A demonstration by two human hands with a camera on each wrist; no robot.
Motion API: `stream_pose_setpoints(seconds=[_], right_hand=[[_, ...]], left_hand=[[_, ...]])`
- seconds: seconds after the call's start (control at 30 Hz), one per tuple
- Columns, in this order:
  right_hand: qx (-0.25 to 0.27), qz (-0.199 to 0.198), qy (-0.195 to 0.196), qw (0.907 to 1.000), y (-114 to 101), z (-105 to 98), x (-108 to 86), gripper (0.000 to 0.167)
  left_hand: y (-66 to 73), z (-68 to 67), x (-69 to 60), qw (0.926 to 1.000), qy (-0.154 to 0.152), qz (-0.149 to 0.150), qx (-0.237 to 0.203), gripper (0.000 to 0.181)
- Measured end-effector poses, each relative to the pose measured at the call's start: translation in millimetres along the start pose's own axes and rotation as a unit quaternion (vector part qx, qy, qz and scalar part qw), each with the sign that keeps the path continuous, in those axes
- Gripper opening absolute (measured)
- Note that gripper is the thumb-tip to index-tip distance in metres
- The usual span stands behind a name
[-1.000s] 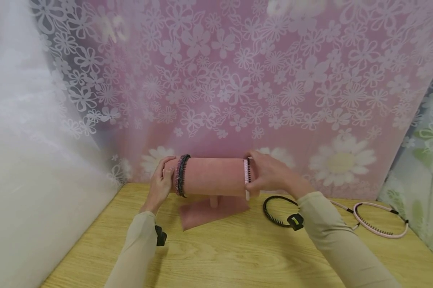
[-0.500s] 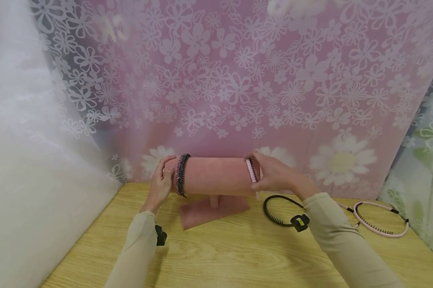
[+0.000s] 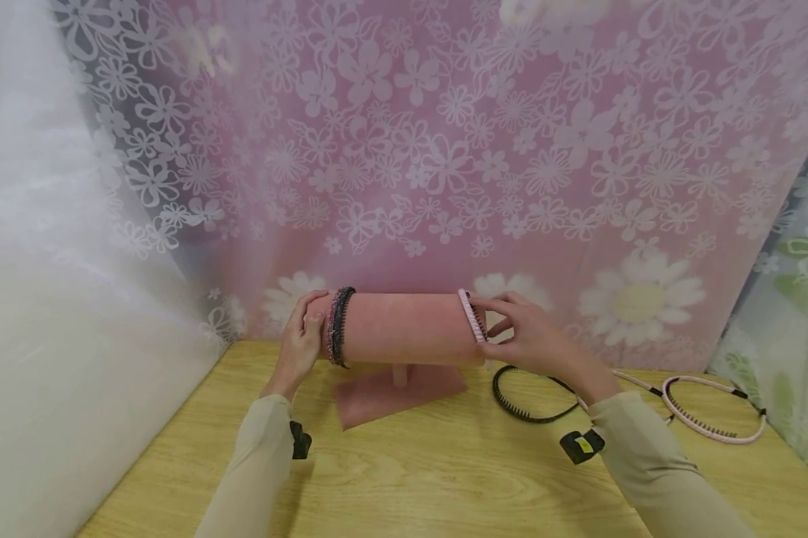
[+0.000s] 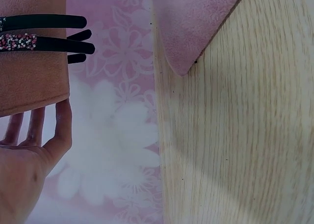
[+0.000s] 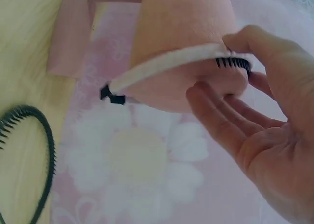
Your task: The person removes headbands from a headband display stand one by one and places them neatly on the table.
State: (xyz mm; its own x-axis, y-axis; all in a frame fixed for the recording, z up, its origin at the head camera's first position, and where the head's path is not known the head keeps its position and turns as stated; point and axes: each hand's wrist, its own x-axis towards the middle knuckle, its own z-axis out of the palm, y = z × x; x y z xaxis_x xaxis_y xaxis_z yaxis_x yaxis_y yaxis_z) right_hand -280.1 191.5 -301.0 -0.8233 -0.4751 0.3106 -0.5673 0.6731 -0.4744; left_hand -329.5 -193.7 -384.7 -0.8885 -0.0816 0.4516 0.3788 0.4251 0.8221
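Observation:
A padded pink headband stand, a horizontal roll on a post and base, stands on the table. My left hand grips the roll's left end; in the left wrist view its fingers reach over the rim. Beside that hand sit two dark headbands with sparkly trim, close together. A pale pink toothed headband lies tilted across the right end, its top further left than its bottom. My right hand holds it with thumb and fingers; the right wrist view shows the thumb against the band.
On the table, right of the stand, lies a black toothed headband. Further right are pink headbands, one overlapping another. A flowered pink curtain hangs behind, with a white sheet on the left.
The pale pink headband has gone from upright to tilted, its lower part shifting right. My right hand has moved slightly right, its fingers spreading more. The left hand stays put.

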Motion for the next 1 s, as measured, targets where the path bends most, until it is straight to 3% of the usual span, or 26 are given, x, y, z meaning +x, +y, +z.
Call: stream_pose_setpoints(seconds=[0.57, 1.0], right_hand=[[0.061, -0.016, 0.090, 0.9939, -3.6, 6.7, -16.7, 0.052], [0.022, -0.044, 0.131, 0.9901, 10.0, 7.9, -33.7, 0.045]], left_hand=[[0.2, -0.8, 0.2, 0.9999, -0.008, -0.003, -0.011, 0.043], [1.7, -0.1, -1.3, 0.9999, -0.008, 0.002, -0.015, 0.044]])
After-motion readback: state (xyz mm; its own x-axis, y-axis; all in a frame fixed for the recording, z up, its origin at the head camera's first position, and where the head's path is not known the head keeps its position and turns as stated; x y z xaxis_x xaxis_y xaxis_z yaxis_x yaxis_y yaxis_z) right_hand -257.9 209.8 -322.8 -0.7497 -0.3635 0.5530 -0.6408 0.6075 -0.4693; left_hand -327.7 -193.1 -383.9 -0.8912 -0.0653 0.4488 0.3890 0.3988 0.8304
